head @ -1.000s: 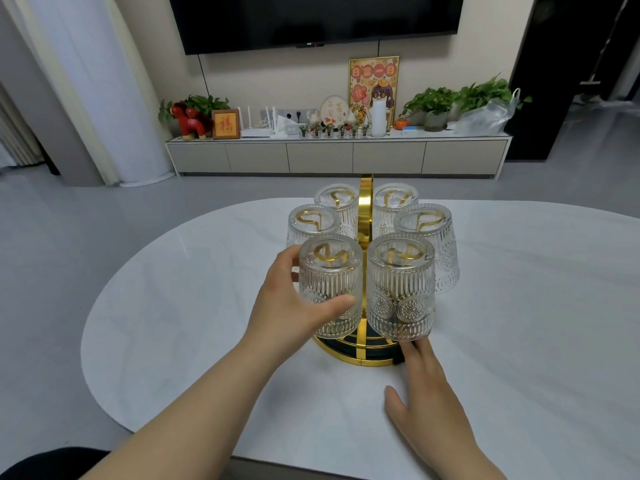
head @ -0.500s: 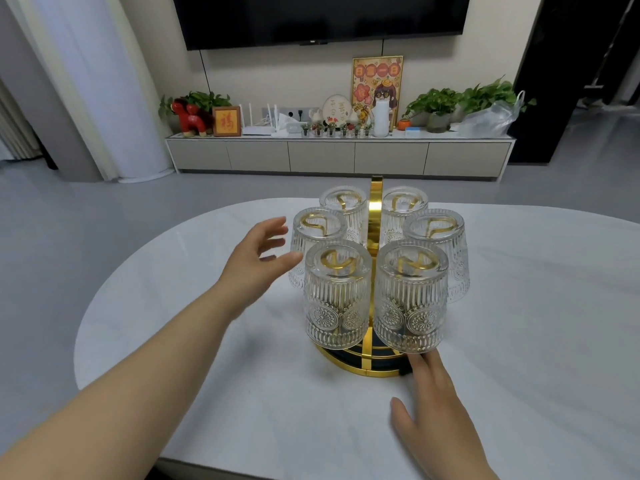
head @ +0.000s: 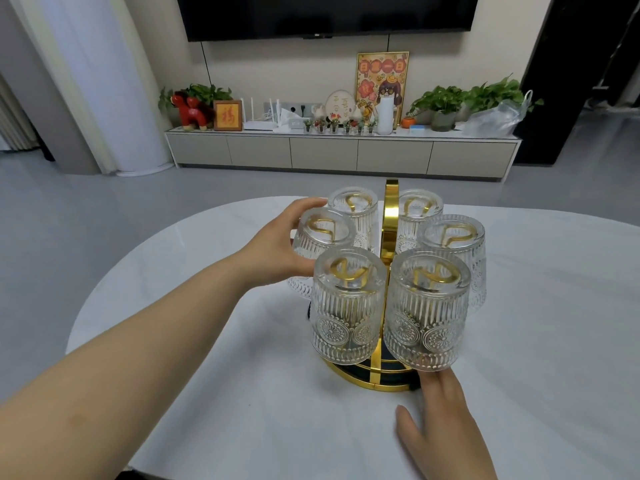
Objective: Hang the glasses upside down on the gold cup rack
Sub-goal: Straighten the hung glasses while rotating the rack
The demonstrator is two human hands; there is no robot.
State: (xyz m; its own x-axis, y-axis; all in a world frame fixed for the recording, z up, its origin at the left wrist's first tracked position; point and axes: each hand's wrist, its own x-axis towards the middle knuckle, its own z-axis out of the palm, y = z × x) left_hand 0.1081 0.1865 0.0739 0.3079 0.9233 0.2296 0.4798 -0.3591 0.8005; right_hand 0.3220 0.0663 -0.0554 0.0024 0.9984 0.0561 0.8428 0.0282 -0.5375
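Six clear ribbed glasses (head: 348, 306) hang upside down on the gold cup rack (head: 390, 216), three on each side of its upright central handle, bases up, each over a gold hook above the round base.

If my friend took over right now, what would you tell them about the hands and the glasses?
Left hand: wrapped around the middle-left glass, which sits on its hook; whether the grip is tight cannot be told.
Right hand: flat on the white table, fingertips at the base of the gold cup rack, holding nothing.
Done: all six glasses hang upside down on the rack, including the front-left glass and front-right glass.
Left: probably just let go; no loose glasses show on the table.
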